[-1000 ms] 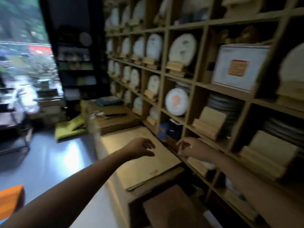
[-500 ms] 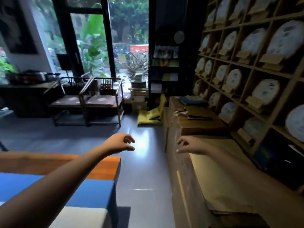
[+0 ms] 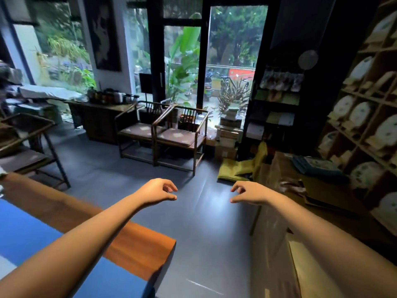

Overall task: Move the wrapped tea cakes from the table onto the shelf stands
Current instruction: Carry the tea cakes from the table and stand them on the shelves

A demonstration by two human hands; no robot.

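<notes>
Two bare forearms entered from lower frame edge, one each side. No sleeves visible up to frame border. Left hand [image 3: 158, 190] bare: no glove, ring, watch or band seen at wrist. Right hand [image 3: 249, 192] likewise bare, wrist unadorned. Forearms slender, smooth, no marks or tattoos visible. Fingers slim; nails too small and blurred to make out. Nothing else of person in view.
</notes>
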